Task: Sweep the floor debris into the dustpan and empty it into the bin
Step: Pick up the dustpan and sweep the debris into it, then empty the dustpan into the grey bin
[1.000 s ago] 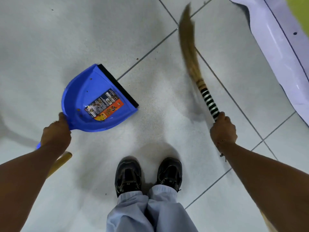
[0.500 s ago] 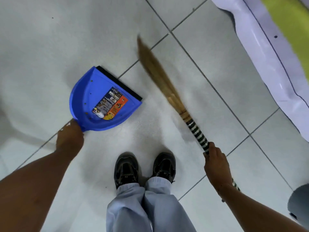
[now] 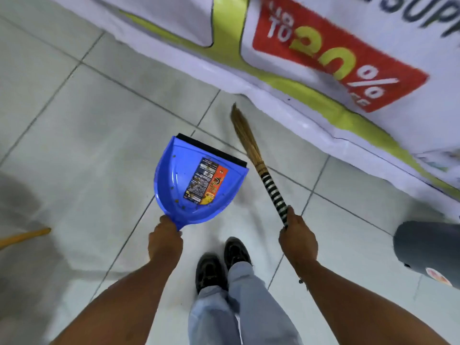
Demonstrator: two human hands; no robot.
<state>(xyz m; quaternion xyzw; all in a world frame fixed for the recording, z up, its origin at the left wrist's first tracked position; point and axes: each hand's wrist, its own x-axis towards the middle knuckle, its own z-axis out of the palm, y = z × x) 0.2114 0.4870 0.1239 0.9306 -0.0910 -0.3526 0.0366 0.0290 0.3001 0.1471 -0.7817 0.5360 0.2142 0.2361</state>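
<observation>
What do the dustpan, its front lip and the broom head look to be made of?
Dustpan: glossy blue moulded plastic, going by its sheen and smooth curved walls. Front lip: a matte black strip, probably rubber. Broom: tan, dry plant fibres bound into a bundle, likely grass or straw; the black and white banded handle could be wrapped tape or plastic, hard to tell.

The banner (image 3: 323,58) along the floor's far edge reads "UP TO", a large yellow number, "%"; the dustpan (image 3: 174,180) label is illegible.
</observation>
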